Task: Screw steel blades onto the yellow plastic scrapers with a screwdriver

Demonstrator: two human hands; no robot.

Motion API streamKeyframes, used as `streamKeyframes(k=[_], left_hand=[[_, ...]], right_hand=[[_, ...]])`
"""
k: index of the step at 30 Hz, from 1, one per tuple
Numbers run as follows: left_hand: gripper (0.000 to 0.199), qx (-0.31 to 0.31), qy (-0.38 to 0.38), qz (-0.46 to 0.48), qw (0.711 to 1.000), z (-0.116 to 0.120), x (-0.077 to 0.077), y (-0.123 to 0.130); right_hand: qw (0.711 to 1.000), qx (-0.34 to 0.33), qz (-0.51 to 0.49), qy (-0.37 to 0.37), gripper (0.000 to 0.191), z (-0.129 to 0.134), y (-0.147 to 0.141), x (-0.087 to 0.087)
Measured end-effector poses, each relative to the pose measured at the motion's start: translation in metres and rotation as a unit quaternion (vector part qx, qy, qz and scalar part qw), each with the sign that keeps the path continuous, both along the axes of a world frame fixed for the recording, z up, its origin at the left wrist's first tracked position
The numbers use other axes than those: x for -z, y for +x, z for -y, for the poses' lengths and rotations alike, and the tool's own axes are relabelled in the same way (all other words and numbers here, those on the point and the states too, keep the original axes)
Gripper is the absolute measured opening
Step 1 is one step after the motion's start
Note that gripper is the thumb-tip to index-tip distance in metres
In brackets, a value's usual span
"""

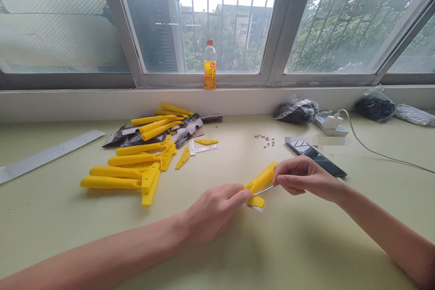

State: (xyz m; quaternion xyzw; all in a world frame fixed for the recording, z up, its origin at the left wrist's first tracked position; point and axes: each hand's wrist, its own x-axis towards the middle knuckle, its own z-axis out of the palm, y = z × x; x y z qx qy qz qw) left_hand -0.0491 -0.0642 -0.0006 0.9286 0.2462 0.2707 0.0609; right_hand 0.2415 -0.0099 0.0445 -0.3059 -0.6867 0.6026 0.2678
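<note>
My left hand (217,206) is closed around the head of a yellow plastic scraper (262,177), whose handle points away to the upper right. A pale blade edge shows under the scraper's head. In my right hand (301,174), thumb and fingers pinch a thin metal rod-shaped tool (265,190). Its far tip meets the scraper's head beside my left thumb; its grip end is hidden in my fingers. Small screws (264,138) lie scattered beyond the scraper. Several more yellow scrapers (115,183) lie to the left, near loose yellow blade covers (182,158).
Black packets (192,127) lie under yellow handles at the back left. A long pale strip (50,156) is at far left. On the right are a phone (317,158), a power strip (335,128) with a cable, and bagged parts (295,111). A bottle (210,68) stands by the window.
</note>
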Motion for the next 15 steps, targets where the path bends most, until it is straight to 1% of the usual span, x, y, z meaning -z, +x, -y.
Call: streamKeyframes(k=[2,4,5,7,9,11,12,13,15], left_hand=[[0.056,0.001,0.014,-0.009,1.0,0.001,0.0,-0.001],[0.056,0.003,0.028,-0.014,1.0,0.001,0.0,-0.002],[0.057,0.004,0.033,-0.015,0.999,0.001,0.0,-0.002],[0.06,0.007,0.037,-0.013,0.999,0.001,0.0,-0.003],[0.063,0.012,0.021,-0.003,1.0,0.001,0.0,-0.003],[0.064,0.013,-0.012,0.02,1.0,0.0,-0.001,-0.004],[0.063,0.01,-0.032,0.033,0.999,0.0,-0.001,-0.003],[0.062,0.007,-0.05,0.046,0.998,0.0,-0.001,-0.003],[0.06,0.001,-0.075,0.064,0.995,-0.001,-0.001,-0.003]], right_hand=[[1.0,0.001,-0.004,-0.002,0.024,0.0,0.0,0.0],[1.0,0.022,-0.017,-0.003,0.025,-0.002,0.0,0.001],[0.998,0.049,-0.027,0.0,0.025,-0.004,0.0,0.002],[0.988,0.142,-0.049,0.034,0.026,-0.01,0.001,0.006],[0.959,0.261,-0.048,0.099,0.027,-0.02,0.004,0.011],[0.919,0.359,-0.009,0.162,0.029,-0.031,0.012,0.019],[0.903,0.391,0.02,0.178,0.031,-0.036,0.016,0.023],[0.893,0.409,0.044,0.184,0.032,-0.042,0.021,0.027],[0.881,0.42,0.091,0.197,0.035,-0.051,0.028,0.034]])
